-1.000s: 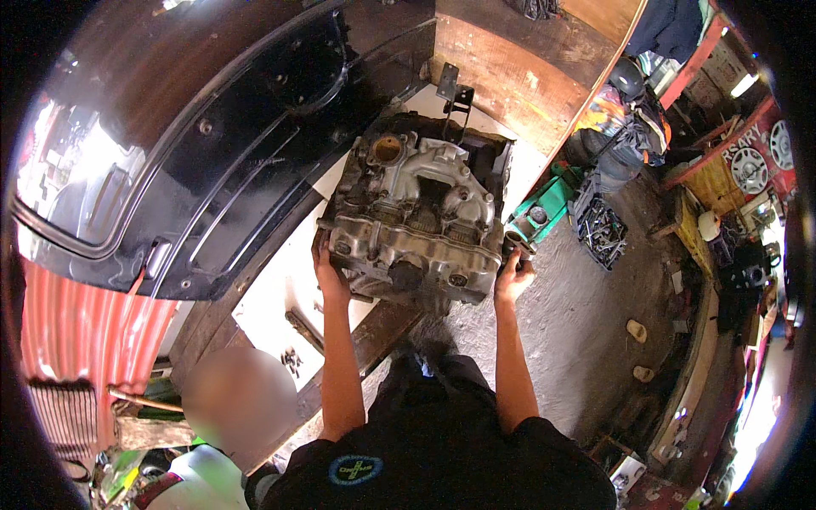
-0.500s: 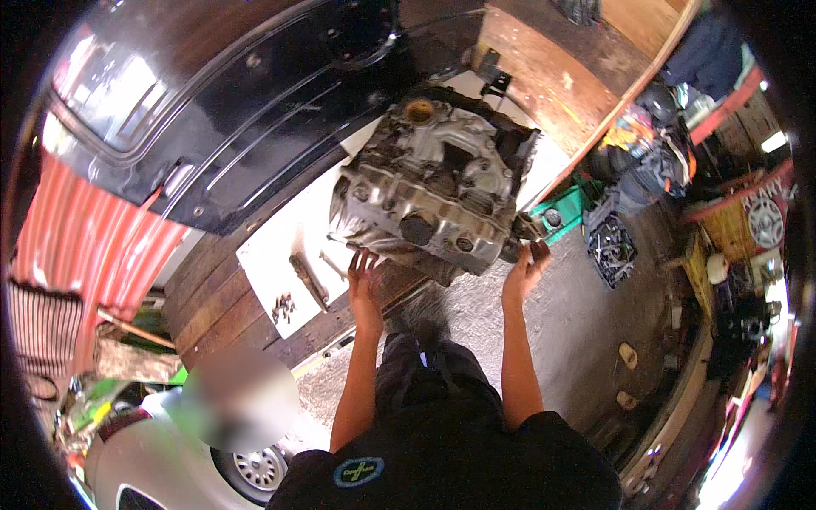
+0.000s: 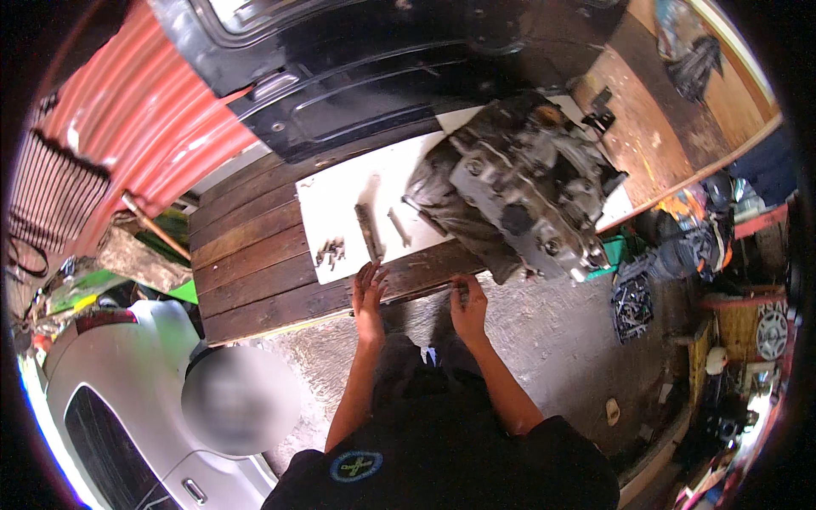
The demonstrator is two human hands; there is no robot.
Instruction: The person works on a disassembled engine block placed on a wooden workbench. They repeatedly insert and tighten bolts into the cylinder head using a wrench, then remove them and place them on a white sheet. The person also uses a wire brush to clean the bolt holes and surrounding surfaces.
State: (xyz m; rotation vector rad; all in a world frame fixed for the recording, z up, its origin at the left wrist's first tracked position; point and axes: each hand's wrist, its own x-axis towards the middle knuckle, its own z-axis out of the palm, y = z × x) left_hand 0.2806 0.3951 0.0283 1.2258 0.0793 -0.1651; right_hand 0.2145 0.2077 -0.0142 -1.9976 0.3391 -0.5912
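A greasy metal engine [image 3: 518, 183] lies on the white board [image 3: 327, 208] toward the right of the wooden bench. Dark cloth or sheeting [image 3: 463, 225] shows along its left side. My left hand [image 3: 369, 302] is open at the bench's front edge, fingers stretched toward the near end of a long dirty metal strip [image 3: 366, 229]. Off to its right, my right hand [image 3: 467, 306] is loosely bent with the fingers apart, beside the front edge and away from the engine. I see nothing in either hand. A small wrench-like tool [image 3: 398, 228] and several bolts [image 3: 331, 251] lie on the board.
A black vehicle panel [image 3: 365, 102] stands behind the bench [image 3: 246, 280]. To the left are red corrugated sheeting [image 3: 144, 119] and a silver car [image 3: 127, 382]. A crate of tools [image 3: 631, 308] sits on the floor at right, near a green container [image 3: 616, 253].
Both hands have come away from the engine's lower edge; the right one moved left and inward. The view has swung left, so the engine now appears farther right.
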